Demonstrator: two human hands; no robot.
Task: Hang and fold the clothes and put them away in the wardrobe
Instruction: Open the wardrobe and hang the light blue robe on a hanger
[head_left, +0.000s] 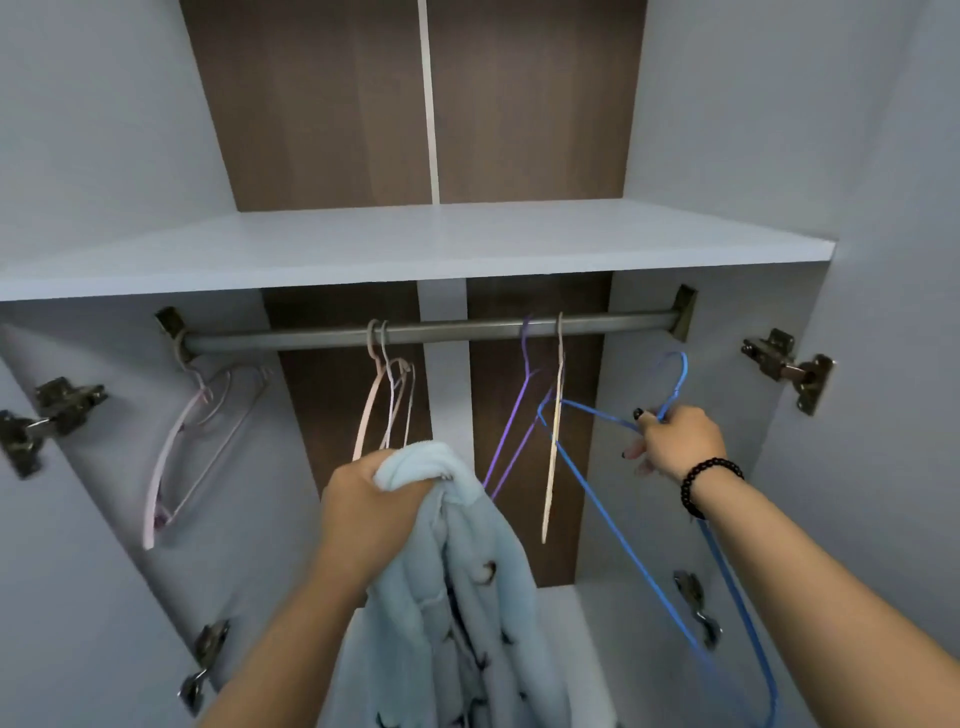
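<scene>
My left hand (371, 514) grips the bunched top of a light blue fleece garment (467, 582) with dark marks, which hangs down in front of the open wardrobe. My right hand (675, 441) holds a blue wire hanger (608, 499) by the neck below its hook, off the rail and to the right of it. The hanger's hook points up beneath the grey rail (431, 330), apart from it. The hanger's lower part runs down behind my right forearm.
On the rail hang a pale pink hanger (176, 457) at far left, two pinkish ones (384, 405) in the middle, a purple one (511, 421) and a cream one (553, 441). A white shelf (415, 244) lies above. Door hinges (789, 366) stick out on both sides.
</scene>
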